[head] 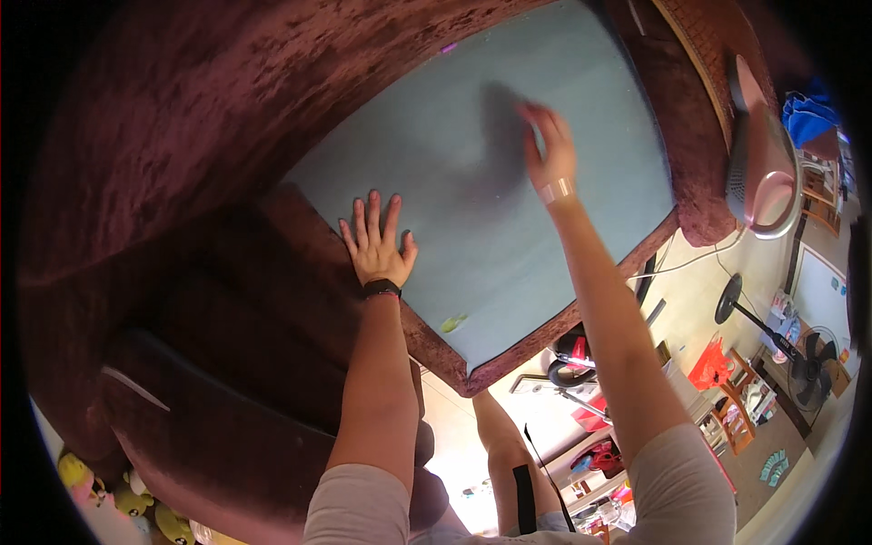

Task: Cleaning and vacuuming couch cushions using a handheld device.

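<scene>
A sofa frame (463, 381) in reddish-brown plush holds a flat blue-grey panel (490, 272), perhaps the fabric base under a seat cushion. My left hand (378, 248) lies palm down with spread fingers on the panel's left edge, a dark band at its wrist. Above the panel's right part is my right hand (553, 146), fingers curved and apart, its shadow falling to the left; I see nothing held in it. A small yellow-green scrap (453, 323) lies near the front corner, and a small purple piece (448, 48) at the far edge.
On the right armrest side stands a pink and silver appliance (766, 157) with a white cable (688, 266). Beyond are a pedestal fan (807, 368), a red plastic bag (710, 364) and cluttered shelves. Plush toys (133, 501) lie at the lower left.
</scene>
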Available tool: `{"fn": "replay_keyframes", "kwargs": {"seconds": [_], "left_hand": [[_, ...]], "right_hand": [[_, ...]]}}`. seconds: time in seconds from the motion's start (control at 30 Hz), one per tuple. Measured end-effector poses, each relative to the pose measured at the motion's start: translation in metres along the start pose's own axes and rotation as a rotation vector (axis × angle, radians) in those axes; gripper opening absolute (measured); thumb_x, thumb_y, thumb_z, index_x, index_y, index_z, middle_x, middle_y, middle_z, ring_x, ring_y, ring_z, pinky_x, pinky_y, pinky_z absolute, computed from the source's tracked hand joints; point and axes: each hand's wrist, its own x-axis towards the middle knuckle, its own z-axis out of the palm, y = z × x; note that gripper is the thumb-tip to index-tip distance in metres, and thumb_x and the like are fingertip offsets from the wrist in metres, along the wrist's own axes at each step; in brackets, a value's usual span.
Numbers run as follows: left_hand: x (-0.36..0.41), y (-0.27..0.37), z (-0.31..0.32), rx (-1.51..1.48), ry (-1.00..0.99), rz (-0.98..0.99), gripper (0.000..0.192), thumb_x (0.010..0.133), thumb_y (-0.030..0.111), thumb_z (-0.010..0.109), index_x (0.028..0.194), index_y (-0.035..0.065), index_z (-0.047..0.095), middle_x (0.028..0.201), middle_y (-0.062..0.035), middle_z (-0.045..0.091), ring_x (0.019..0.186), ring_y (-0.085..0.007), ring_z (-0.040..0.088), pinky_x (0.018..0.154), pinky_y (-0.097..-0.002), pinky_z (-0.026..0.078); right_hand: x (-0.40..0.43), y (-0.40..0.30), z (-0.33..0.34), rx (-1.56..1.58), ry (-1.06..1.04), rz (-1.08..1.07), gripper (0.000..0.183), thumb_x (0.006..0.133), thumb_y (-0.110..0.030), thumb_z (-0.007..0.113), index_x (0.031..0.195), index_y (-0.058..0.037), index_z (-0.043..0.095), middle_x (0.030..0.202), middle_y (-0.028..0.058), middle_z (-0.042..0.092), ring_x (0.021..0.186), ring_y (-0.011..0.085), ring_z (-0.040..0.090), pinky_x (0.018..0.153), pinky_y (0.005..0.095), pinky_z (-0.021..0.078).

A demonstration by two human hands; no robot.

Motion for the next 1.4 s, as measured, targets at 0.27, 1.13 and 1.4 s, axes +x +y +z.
{"fn": "replay_keyframes", "kwargs": {"seconds": [0.27, 1.13, 1.4], "left_hand": [[0.002, -0.002, -0.002, -0.02, -0.028, -0.017, 0.065, 0.076, 0.032, 0.053, 0.137, 0.0261, 0.029, 0.145, -0.0043, 0.021, 0.134, -0.0281, 0.014, 0.108, -0.0521, 0.007], [-0.01, -0.002, 0.009, 0.07, 0.267, 0.092, 0.052, 0.085, 0.025, 0.044, 0.136, 0.0259, 0.031, 0.143, -0.0033, 0.026, 0.133, -0.027, 0.02, 0.106, -0.0523, 0.016], [-0.009, -0.003, 0.012, -0.007, 0.375, 0.191, 0.046, 0.086, 0.027, 0.043, 0.131, 0.0218, 0.039, 0.139, -0.0052, 0.034, 0.13, -0.0289, 0.027, 0.105, -0.0545, 0.015]], "right_hand": [[0.118, 0.005, 0.134, -0.262, -0.023, 0.067, 0.019, 0.081, -0.016, 0.057, 0.1, -0.0121, 0.056, 0.109, 0.0093, 0.054, 0.103, 0.032, 0.049, 0.085, 0.0409, 0.0423], [-0.527, -0.039, -0.121, -0.086, 0.049, 1.398, 0.019, 0.079, -0.023, 0.065, 0.084, -0.0073, 0.056, 0.072, 0.006, 0.061, 0.067, 0.0162, 0.059, 0.062, 0.0288, 0.0462], [-0.543, -0.008, -0.118, 0.038, -0.138, 1.11, 0.041, 0.077, -0.016, 0.066, 0.116, -0.01, 0.052, 0.107, 0.0087, 0.058, 0.087, 0.0194, 0.058, 0.075, 0.0309, 0.046]]}}
